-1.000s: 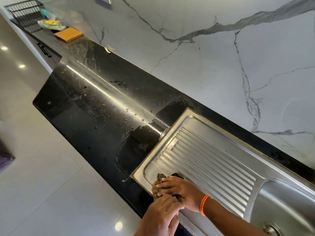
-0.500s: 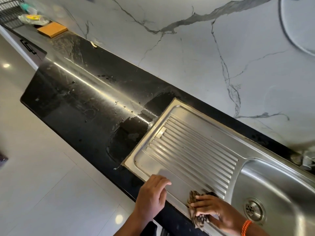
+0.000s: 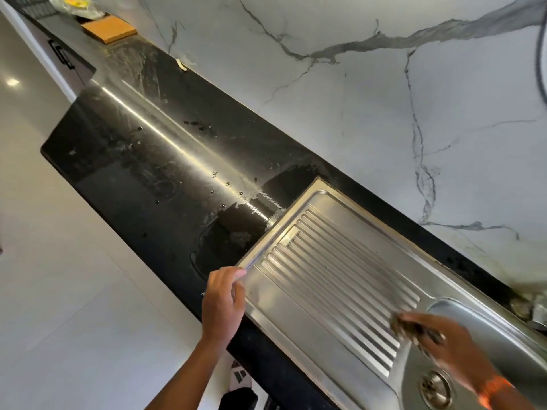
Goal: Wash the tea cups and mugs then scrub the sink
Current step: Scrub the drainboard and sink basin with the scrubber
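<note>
A stainless steel sink (image 3: 503,344) with a ribbed draining board (image 3: 331,279) is set into a black countertop (image 3: 154,161). The round drain (image 3: 435,386) shows at the basin's bottom. My right hand (image 3: 444,347) is blurred with motion over the board's right end near the basin, shut on a dark scrub pad (image 3: 404,322). My left hand (image 3: 223,300) rests at the board's near left corner, fingers slightly apart and holding nothing. No cups or mugs are in view.
The countertop is wet in patches beside the board. A tan board (image 3: 109,29) and a plastic bag (image 3: 77,5) lie far left by the marble wall (image 3: 340,108). Part of a tap base (image 3: 532,309) shows at right. White floor tiles (image 3: 59,291) lie below.
My right hand swept the scrub pad from the board's near left corner across to its right end. My left hand let go of the pad and settled on the board's near left corner.
</note>
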`<action>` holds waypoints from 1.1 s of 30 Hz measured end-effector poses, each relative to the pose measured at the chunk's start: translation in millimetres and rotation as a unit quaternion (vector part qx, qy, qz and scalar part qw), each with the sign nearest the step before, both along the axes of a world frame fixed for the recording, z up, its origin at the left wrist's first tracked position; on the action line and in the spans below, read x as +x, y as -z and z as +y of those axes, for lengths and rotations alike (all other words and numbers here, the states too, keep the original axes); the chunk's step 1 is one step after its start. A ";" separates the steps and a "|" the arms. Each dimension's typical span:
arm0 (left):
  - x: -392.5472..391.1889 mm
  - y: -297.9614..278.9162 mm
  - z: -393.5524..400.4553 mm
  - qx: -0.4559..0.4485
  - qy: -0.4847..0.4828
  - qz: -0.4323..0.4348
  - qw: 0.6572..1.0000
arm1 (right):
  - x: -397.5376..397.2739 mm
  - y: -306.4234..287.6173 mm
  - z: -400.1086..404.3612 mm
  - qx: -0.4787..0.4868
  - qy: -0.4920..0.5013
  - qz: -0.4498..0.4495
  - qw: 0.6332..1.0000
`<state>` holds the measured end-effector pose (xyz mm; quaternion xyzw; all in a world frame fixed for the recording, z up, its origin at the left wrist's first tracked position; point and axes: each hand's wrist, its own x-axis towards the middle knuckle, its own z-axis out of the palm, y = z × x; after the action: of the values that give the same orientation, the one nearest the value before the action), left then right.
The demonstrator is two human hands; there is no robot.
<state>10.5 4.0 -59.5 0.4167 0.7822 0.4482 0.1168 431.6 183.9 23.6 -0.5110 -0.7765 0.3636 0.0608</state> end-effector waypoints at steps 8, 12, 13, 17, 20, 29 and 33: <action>0.0 11.2 5.8 -0.006 -0.053 0.013 0.998 | -240.4 17.3 120.4 0.116 0.062 0.014 0.991; 0.4 17.2 9.0 -0.042 -0.038 0.039 0.998 | -294.8 24.0 175.9 0.153 0.121 -0.118 0.974; -0.4 18.9 9.8 -0.049 -0.035 0.044 0.997 | -302.8 29.2 182.8 0.146 0.137 -0.148 0.969; 1.9 17.7 12.6 -0.062 -0.025 0.059 0.996 | -324.5 55.1 186.0 0.146 0.158 -0.199 0.956; 0.5 21.0 11.4 -0.077 -0.024 0.059 0.995 | -343.3 67.4 167.1 0.142 0.161 -0.159 0.964; -0.5 18.5 11.6 -0.094 -0.020 0.044 0.994 | -351.4 70.2 103.4 0.124 0.074 -0.170 0.975; -1.5 12.8 11.5 -0.086 -0.014 0.042 0.995 | -348.1 70.0 63.9 0.123 0.033 -0.148 0.981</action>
<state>9.0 15.5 -72.3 0.4130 0.8274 0.3634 0.1130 83.5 247.7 -46.3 -0.5730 -0.7984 0.1840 0.0195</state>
